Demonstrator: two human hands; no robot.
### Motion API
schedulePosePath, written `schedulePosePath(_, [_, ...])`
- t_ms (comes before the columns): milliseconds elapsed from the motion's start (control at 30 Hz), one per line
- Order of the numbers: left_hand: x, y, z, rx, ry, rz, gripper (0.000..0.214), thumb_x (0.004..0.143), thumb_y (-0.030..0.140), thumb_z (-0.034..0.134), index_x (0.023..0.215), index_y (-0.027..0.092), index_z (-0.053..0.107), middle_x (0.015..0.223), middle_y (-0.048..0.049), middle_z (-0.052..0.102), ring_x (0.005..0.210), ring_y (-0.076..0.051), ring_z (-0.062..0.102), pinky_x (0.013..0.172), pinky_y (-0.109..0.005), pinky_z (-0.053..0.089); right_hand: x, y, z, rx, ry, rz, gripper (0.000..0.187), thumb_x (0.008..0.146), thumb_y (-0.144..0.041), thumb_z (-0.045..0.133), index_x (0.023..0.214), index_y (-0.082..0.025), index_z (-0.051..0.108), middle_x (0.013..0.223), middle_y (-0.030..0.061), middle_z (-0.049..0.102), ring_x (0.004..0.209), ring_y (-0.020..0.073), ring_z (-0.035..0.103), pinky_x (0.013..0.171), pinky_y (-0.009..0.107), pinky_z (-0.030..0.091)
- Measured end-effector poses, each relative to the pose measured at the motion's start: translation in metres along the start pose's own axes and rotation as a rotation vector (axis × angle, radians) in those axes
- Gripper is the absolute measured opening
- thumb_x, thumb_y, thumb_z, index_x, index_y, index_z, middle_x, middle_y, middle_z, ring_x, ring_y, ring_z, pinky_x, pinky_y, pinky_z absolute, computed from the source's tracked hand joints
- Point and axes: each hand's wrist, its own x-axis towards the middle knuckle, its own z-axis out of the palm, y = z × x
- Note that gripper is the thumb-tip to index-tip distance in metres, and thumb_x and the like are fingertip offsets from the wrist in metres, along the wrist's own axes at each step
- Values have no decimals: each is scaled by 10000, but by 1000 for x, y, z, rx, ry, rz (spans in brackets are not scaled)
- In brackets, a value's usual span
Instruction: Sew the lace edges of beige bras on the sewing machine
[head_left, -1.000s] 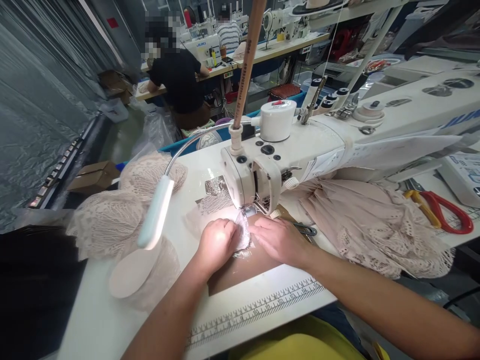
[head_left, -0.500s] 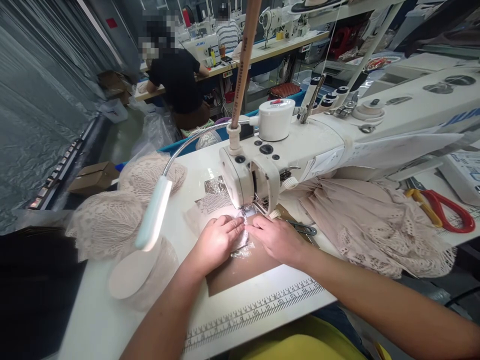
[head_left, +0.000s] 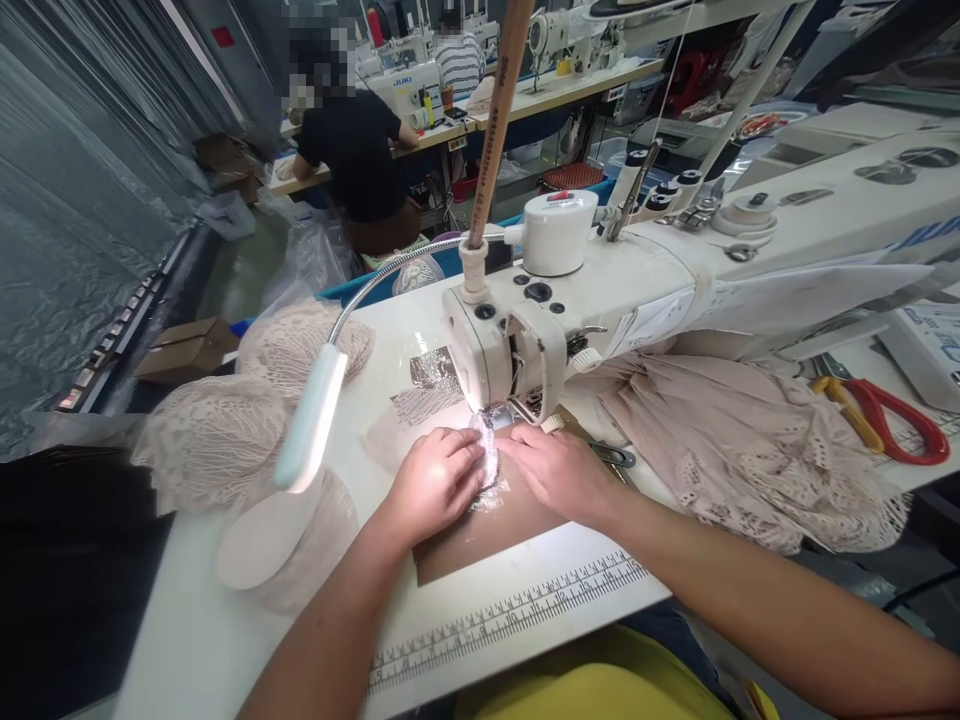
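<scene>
Under the needle area of a white sewing machine (head_left: 517,345) lies a small pale lace piece (head_left: 489,455), brightly lit. My left hand (head_left: 442,475) rests over its left side, fingers bent and pressed together against the cloth, covering part of it. To the right of the lace, my right hand (head_left: 559,470) is low over a brown plate (head_left: 465,555), fingers stretched toward the presser foot; its fingertips appear slightly apart from the lace. The needle itself is hidden. Sheer fabric (head_left: 427,405) spreads out behind my left hand.
Lace cups (head_left: 214,440) lie at left beneath a bendy lamp (head_left: 311,420). Beige lace fabric (head_left: 720,450), red-handled scissors (head_left: 900,415) and a dark metal tool (head_left: 613,456) are at right. A printed ruler (head_left: 510,625) runs along the table's front. Another person (head_left: 356,150) sits behind.
My right fingertips have drawn back slightly to the right from the lace, and more of its strip shows between my hands. My left hand stays on it, shifted a little.
</scene>
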Motion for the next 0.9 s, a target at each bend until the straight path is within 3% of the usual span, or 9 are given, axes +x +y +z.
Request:
schedulePosePath(200, [-3, 1, -11, -101, -87, -2, 215, 823, 359, 600, 908, 166, 641, 883, -79, 606, 825, -211, 540, 732, -344, 445, -8, 6, 3, 87, 69, -42, 217, 902, -147, 447, 872, -177, 660, 788, 33, 609, 724, 153, 527, 674, 273, 365])
schedulePosePath(333, [-3, 0, -7, -68, -71, 44, 182, 893, 265, 498, 862, 162, 644, 802, -63, 586, 762, -184, 510, 682, -315, 403, -9, 6, 4, 128, 108, -69, 180, 920, -220, 486, 820, -170, 626, 792, 32, 608, 744, 157, 540, 701, 273, 389])
schedulePosePath(567, [-3, 2, -4, -102, -53, 83, 234, 911, 321, 493, 866, 170, 665, 792, -55, 596, 743, -171, 524, 698, -309, 400, -1, -4, 0, 150, 118, -216, 216, 924, -178, 461, 796, -173, 636, 725, 26, 583, 695, 149, 509, 663, 272, 369])
schedulePosePath(667, [-3, 3, -6, -156, -62, 12, 264, 926, 323, 462, 868, 162, 663, 797, -58, 594, 743, -161, 541, 685, -284, 419, -1, -4, 0, 149, 78, -302, 285, 927, -167, 435, 720, -171, 631, 668, 22, 557, 649, 142, 474, 625, 273, 337])
schedulePosePath(800, [-3, 4, -4, -191, -66, -118, 191, 898, 304, 518, 904, 164, 648, 828, -46, 619, 756, -153, 573, 684, -261, 440, -6, -1, -1, 181, 26, -348, 256, 931, -191, 433, 806, -166, 654, 724, 41, 581, 699, 149, 481, 646, 270, 334])
schedulePosePath(900, [-2, 5, 0, -165, -54, -168, 138, 867, 273, 556, 827, 171, 640, 766, -27, 624, 724, -156, 577, 673, -266, 439, -7, 1, -2, 192, 2, -359, 230, 925, -191, 440, 853, -169, 657, 748, 42, 587, 714, 151, 480, 654, 268, 332])
